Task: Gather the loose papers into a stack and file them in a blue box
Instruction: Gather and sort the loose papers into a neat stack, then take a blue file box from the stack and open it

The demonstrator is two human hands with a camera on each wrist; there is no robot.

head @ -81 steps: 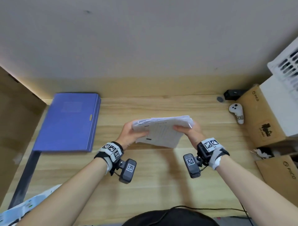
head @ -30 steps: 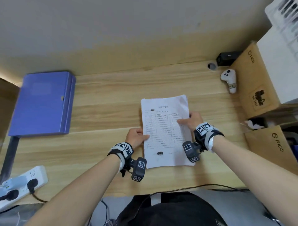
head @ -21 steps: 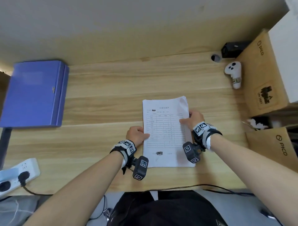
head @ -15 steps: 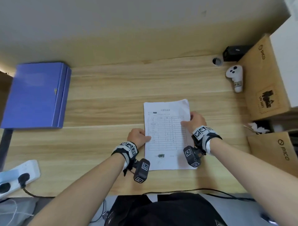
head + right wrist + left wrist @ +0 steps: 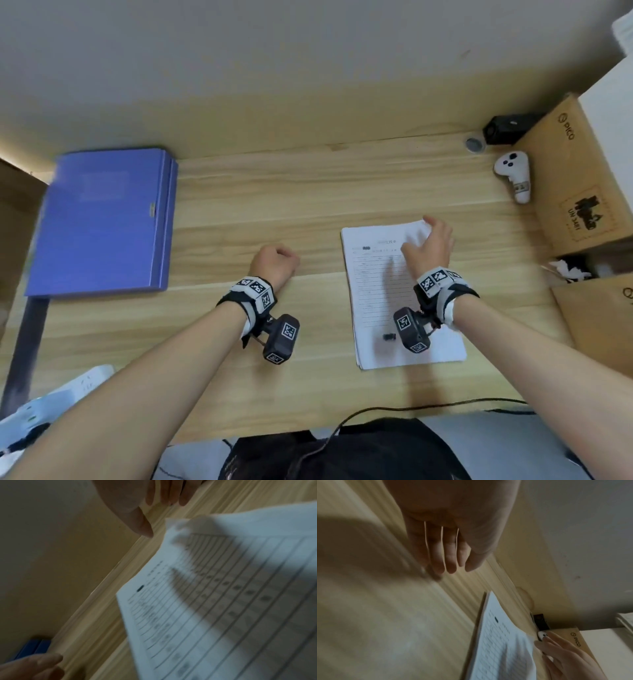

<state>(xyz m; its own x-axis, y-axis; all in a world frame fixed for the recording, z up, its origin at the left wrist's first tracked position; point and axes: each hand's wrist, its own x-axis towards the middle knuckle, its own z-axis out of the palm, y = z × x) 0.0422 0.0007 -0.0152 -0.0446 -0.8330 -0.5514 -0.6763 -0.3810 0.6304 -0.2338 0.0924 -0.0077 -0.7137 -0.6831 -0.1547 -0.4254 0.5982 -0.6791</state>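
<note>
Paper stack (image 5: 501, 649) corner lifted in left-wrist view only; both grips relaxed, empty.

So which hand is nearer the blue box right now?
Left. The left hand hovers over bare desk between the blue box and the paper stack; the right hand is over the stack's far right corner, farther away.

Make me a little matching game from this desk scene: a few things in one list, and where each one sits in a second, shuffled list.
Things:
1. blue box
2. paper stack
3. white controller
4. power strip

Places:
A. near left corner of the desk
B. beside the cardboard box, far right
C. far left of the desk, closed
D. under the right hand

Pairs: 1-C, 2-D, 3-B, 4-A
</note>
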